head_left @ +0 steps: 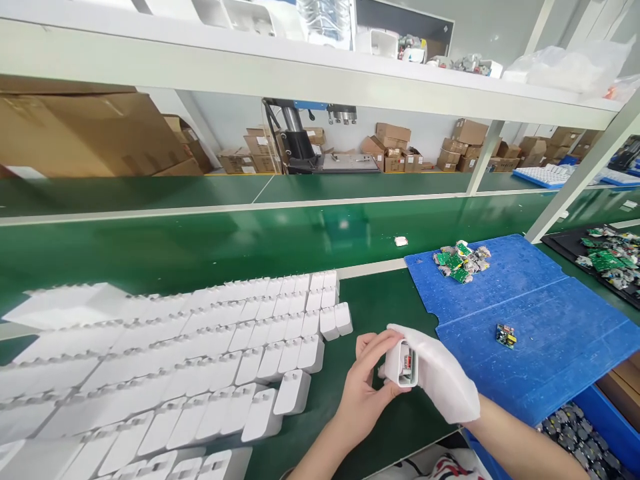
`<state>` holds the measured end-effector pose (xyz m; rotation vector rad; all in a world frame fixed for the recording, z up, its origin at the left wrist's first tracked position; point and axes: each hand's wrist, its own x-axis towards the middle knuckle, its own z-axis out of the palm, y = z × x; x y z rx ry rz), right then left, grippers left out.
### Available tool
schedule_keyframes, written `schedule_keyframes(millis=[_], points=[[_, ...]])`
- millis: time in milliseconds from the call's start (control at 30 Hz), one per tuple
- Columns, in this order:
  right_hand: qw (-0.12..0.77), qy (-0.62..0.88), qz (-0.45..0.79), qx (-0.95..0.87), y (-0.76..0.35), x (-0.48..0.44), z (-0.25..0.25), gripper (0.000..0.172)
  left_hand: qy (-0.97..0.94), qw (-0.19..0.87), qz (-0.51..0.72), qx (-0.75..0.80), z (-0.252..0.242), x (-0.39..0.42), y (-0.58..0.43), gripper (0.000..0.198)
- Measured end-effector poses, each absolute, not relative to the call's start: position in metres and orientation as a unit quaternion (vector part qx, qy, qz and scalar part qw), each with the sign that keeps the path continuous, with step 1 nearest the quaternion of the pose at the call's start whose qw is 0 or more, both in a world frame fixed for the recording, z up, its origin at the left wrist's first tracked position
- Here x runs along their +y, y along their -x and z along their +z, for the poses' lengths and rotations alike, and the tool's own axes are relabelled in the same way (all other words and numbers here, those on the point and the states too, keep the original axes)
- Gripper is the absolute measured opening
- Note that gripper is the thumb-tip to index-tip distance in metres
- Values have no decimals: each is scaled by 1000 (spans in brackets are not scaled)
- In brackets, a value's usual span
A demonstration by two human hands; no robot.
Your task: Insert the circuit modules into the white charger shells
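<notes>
My left hand (pixel 364 390) is closed around the left side of a white plastic housing (pixel 393 363), thumb below and fingers above. The housing's open end faces me, and a circuit board (pixel 407 363) with a red part shows inside it. My right hand (pixel 447 380), in a white glove, wraps the housing from the right; most of its fingers are hidden behind it. To the left stand rows of similar white housings (pixel 270 360). On a blue sheet (pixel 530 293) to the right lie a single circuit board (pixel 506 335) and a small pile of boards (pixel 461 261).
A black tray (pixel 565 243) of circuit boards sits at the far right. Below it, a blue bin (pixel 600 407) holds many dark parts. A small white piece (pixel 401 241) lies on the green conveyor (pixel 225 233). A white shelf (pixel 300 67) crosses overhead, its slanted post at the right.
</notes>
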<state>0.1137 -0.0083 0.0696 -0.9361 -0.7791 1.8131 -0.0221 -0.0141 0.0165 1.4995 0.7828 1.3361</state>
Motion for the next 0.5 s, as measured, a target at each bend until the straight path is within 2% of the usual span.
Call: schedule_keyframes(millis=[100,200,300,500], points=[[454,356,746,-333,-114,-8,65,47,-597,490,549,319,17,-14,23,51],[456,384,724,-348,-114,-17,65,57,-577,512,550,321,18,-13,23,49],[441,397,723,-355,-118,-24,72,60,-557,538,547,320,21,-13,24,49],[355,434,751,-347,-128,-5,96,64,-565,549,521,328,23,-11,26,49]])
